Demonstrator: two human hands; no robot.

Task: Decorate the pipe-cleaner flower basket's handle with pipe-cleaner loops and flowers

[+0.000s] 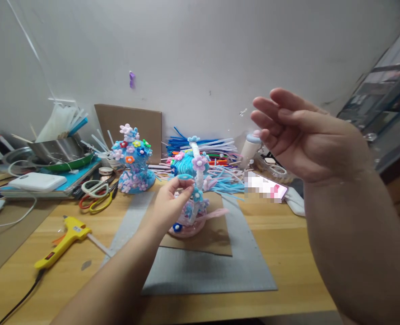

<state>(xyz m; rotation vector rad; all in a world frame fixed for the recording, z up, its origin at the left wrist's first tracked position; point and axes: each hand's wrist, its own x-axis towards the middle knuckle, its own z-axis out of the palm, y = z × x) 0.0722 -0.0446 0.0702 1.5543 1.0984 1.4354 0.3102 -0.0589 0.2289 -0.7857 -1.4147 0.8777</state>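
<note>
My left hand point(174, 194) is closed in a pinch, with a small light-blue fuzzy piece point(185, 177) at its fingertips. It is right beside a pipe-cleaner ornament point(200, 163), which has a white upright stem, a blue ribbed top, flowers and a round pink base. A pale pink strip point(216, 213) sticks out to the right of the ornament. My right hand point(308, 140) is raised high on the right, away from the ornament. Its palm shows, the fingers are loosely stretched and I see nothing held in them.
The ornament stands on brown cardboard point(216, 246) over a grey mat point(250, 275). Leftward lie a yellow glue gun point(62, 241) with a cord and several scissors point(100, 194). Behind are a flowered blue ornament point(132, 158), pipe cleaners point(200, 146), a bottle point(250, 149) and a phone point(266, 187).
</note>
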